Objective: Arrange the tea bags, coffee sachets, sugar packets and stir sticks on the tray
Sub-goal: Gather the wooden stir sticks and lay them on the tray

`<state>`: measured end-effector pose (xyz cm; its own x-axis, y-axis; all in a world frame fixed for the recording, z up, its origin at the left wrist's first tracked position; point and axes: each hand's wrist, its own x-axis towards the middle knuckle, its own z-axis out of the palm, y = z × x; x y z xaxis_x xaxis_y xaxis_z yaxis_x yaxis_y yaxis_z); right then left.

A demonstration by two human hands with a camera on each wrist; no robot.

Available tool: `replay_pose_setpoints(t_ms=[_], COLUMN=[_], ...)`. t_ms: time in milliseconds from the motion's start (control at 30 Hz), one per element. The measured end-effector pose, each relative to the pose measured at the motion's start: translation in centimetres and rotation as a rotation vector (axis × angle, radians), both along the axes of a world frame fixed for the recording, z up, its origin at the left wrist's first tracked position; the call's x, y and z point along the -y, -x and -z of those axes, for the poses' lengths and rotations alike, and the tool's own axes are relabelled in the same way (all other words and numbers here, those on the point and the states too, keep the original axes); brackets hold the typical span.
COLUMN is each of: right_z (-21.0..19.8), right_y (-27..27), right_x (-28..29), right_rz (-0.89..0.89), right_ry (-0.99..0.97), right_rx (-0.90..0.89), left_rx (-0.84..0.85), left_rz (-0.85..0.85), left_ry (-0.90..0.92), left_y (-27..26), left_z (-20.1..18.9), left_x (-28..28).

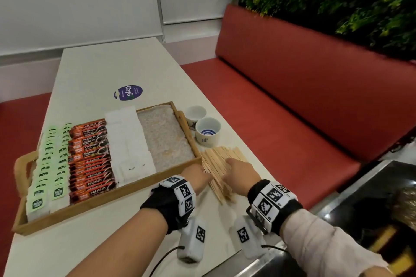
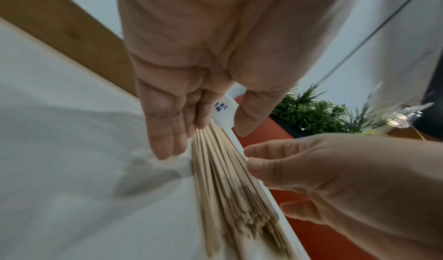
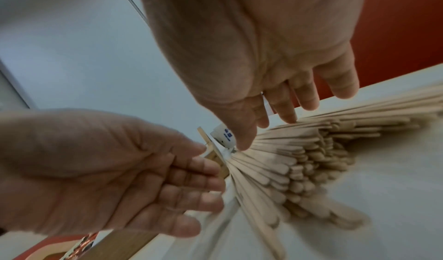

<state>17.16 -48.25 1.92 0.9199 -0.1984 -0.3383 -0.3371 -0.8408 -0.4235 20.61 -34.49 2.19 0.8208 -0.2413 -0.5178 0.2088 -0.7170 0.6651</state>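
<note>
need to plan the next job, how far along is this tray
Done: tea bags, coffee sachets and sugar packets sit in rows on the tray. In hand: left hand and right hand, fingers straight, flank the stir sticks on the table. Left: moving them into the tray's bare right section.

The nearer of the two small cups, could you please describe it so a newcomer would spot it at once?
Find the wooden tray on the white table. Just past its right handle stand two small white cups, beyond the pile of stir sticks. The nearer cup shows blue rings inside its bottom; the farther cup shows none.
</note>
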Motion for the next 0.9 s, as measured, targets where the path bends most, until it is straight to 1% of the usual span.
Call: replay_pose_setpoints(t_ms=[200,300,400,600,767,900], right_z=[0.6,0.9,1.1,0.9,0.5,0.4], right_y=[0.2,0.4,0.5,0.3,0.5,0.6], right_x=[-0.2,-0.1,-0.1,-0.2,-0.1,0.0], right_rz=[-0.041,-0.062,-0.060,-0.038,-0.025,-0.016], right_ry=[0.042,0.030,0.028,-0.001,-0.065,-0.102], right_rx=[0.002,0.015,0.042,0.053,0.097,0.097], left_rx=[-0.088,-0.149,-0.172,-0.209,-0.181,-0.170], left_rz=[-0.174,-0.241,-0.276,-0.296,-0.235,-0.213], left_ry=[0.153,0.204,0.232,0.242,0.179,0.153], left_y=[-1.2,-1.6,-1.9,-2.6,-3.0,-3.2], left_z=[1.4,1.5,1.6,2.0,1.7,1.6], left_x=[1.6,2.3,2.8,3.5,4.3,5.0])
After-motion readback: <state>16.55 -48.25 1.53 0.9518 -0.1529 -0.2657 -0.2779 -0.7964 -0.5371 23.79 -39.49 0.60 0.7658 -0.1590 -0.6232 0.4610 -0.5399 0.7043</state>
